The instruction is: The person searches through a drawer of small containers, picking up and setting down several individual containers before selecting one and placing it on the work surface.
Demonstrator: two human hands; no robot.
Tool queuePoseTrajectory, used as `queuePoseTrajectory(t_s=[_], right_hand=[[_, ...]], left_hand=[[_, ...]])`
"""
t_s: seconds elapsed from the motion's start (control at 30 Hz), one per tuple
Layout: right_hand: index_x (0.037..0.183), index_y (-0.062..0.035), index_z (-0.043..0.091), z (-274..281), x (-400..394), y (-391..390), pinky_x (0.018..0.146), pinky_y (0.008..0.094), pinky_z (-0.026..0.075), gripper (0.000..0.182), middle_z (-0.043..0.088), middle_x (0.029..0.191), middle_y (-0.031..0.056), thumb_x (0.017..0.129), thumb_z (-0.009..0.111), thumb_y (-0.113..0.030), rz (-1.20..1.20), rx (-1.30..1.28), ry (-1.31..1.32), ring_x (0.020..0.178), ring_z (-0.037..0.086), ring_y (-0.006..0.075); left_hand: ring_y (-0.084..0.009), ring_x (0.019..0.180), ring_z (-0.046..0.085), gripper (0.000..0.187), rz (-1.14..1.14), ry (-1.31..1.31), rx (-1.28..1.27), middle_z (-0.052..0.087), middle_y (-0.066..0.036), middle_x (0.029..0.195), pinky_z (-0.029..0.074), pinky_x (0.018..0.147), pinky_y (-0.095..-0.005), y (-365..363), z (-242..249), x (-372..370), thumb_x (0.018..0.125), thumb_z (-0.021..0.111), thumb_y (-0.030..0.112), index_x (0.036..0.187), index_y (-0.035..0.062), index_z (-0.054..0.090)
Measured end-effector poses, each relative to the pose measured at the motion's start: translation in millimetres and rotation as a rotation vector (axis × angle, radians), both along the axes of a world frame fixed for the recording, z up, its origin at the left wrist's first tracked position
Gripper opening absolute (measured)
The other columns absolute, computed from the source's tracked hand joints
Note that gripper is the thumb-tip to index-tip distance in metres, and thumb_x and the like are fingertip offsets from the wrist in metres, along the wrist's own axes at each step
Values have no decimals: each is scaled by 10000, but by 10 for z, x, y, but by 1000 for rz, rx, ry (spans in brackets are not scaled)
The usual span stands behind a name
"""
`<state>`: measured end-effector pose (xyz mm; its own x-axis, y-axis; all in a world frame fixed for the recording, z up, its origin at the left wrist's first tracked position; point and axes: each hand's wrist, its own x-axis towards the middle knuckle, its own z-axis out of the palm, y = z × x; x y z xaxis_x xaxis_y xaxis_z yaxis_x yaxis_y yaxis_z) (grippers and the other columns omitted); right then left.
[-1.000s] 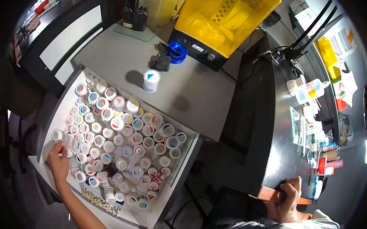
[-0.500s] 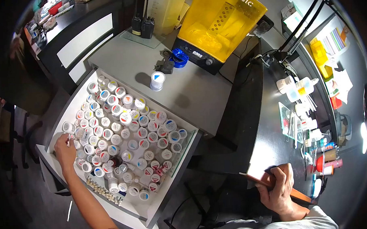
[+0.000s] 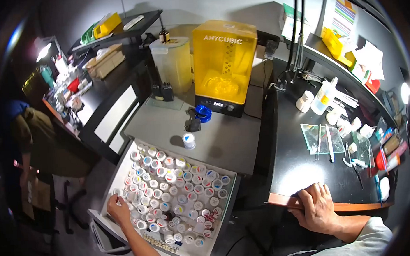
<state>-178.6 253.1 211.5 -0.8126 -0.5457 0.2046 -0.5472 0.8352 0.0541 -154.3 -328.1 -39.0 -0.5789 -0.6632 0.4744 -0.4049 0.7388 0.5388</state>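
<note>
My left hand [image 3: 119, 211] is at the left side of a white open drawer [image 3: 125, 163], its fingers pinched together beside a clear jar [image 3: 117, 191]. Whatever sits between the fingertips is too small to make out. Small round jars [image 3: 173, 190] with white lids, marked in red, blue and yellow, crowd the drawer. One jar [image 3: 188, 140] with a blue mark on its lid stands apart on the grey cabinet top [image 3: 223, 147]. My right hand [image 3: 317, 210] grips the wooden front edge [image 3: 352, 207] of the black desk, fingers on top and thumb below.
A yellow-covered Anycubic machine [image 3: 225, 66] stands behind a blue round object [image 3: 203, 113] and a black adapter [image 3: 192, 125]. On the desk are a glass plate [image 3: 311, 135], tools and bottles [image 3: 324, 96]. Another person [image 3: 47, 142] is at far left, beside a second workbench.
The head view has levelled and lifted, so more of the room behind shows. My left hand stays by the drawer's left side, and my right hand stays on the desk edge.
</note>
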Motion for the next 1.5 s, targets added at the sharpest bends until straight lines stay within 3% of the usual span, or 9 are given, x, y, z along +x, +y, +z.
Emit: queuePoseTrajectory(t_s=[0.13,0.27,0.37,0.47,0.53,0.8,1.33,1.5], right_hand=[[954,-72,620,-9,-15,20,692,419,380,377,493,857,103,780,783,-364,-5,-2,22,791,503,260],[934,-105,614,14,-25,-13,673,396,388,357,507,838,79,778,775,-383,-5,12,72,788,519,247],[937,-114,610,-14,-12,2,672,392,404,343,515,849,72,782,767,-376,-10,18,101,796,542,246],[998,-105,594,-33,-10,12,688,396,410,380,509,892,89,776,771,-358,-4,28,77,820,532,260],[1031,-84,587,-41,-3,15,717,403,405,405,499,914,104,782,770,-345,-6,50,56,853,521,268],[1110,-45,550,-63,26,32,778,429,418,463,497,957,127,809,761,-327,3,47,23,880,519,296],[1149,-7,507,-66,2,32,739,453,433,495,492,959,164,817,758,-274,67,-49,5,852,525,336],[1155,-1,504,-46,9,16,728,453,424,485,491,947,164,832,743,-273,79,-43,-3,836,520,330]], left_hand=[[-338,824,660,148,71,85,42,689,-184,903,515,758,-424,158,147,-129,807,653,6,942,-40,694],[-343,827,659,126,85,-7,-82,690,-166,884,516,760,-422,136,85,-39,813,656,32,917,-24,700],[-366,714,629,75,24,-88,-219,638,-177,754,483,661,-452,-2,-122,0,834,634,60,808,-3,666],[-379,690,660,89,85,-211,-119,670,-194,757,496,605,-487,171,50,-91,824,669,108,801,22,667],[-390,682,656,149,89,-259,-242,666,-184,726,496,602,-497,208,59,-144,825,701,159,782,24,657],[-421,695,644,345,98,-349,-165,652,-178,698,489,624,-527,333,189,-187,888,667,287,686,13,607],[-420,742,646,360,61,-402,-137,657,-173,743,496,657,-529,271,132,-207,920,628,318,731,14,595],[-439,857,650,344,84,-395,-75,683,-220,894,496,736,-539,234,94,-215,964,523,331,891,25,663]])
